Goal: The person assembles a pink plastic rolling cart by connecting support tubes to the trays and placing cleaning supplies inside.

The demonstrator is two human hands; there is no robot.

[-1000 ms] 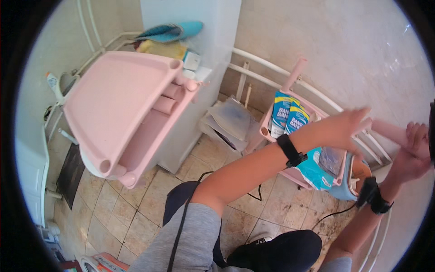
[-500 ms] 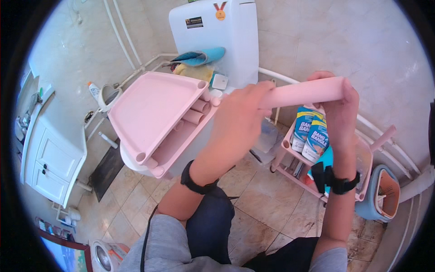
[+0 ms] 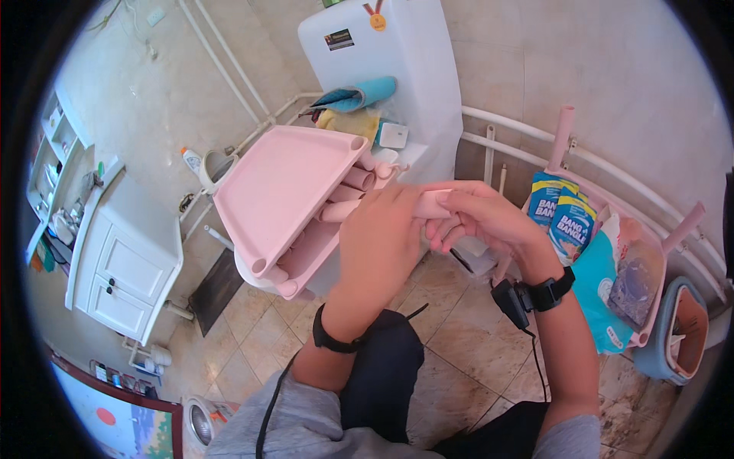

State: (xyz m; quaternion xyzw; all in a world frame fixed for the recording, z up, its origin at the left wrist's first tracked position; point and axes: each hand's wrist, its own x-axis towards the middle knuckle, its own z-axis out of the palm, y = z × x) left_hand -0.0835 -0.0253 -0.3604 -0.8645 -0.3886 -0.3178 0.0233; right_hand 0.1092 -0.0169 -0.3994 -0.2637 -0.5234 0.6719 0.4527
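Note:
Both my hands hold one pink plastic tube [image 3: 428,205] lying level in front of me. My left hand [image 3: 381,233] wraps its left part, and my right hand [image 3: 478,218] grips its right end. The tube's left tip [image 3: 330,212] points at a stack of pink shelf trays [image 3: 279,191] leaning on the toilet, with more pink tubes [image 3: 358,178] lying on them. Black bands sit on both wrists.
A white toilet tank [image 3: 390,53] stands behind. At the right, a pink rack [image 3: 673,237] holds blue packets [image 3: 562,214] and bags. A blue-rimmed bin [image 3: 677,333] is at far right, a white cabinet [image 3: 126,252] at left. Tiled floor lies below.
My hands have drawn the pink tube from the right-hand rack across to the centre and lowered it level beside the pink trays. The view has swung left.

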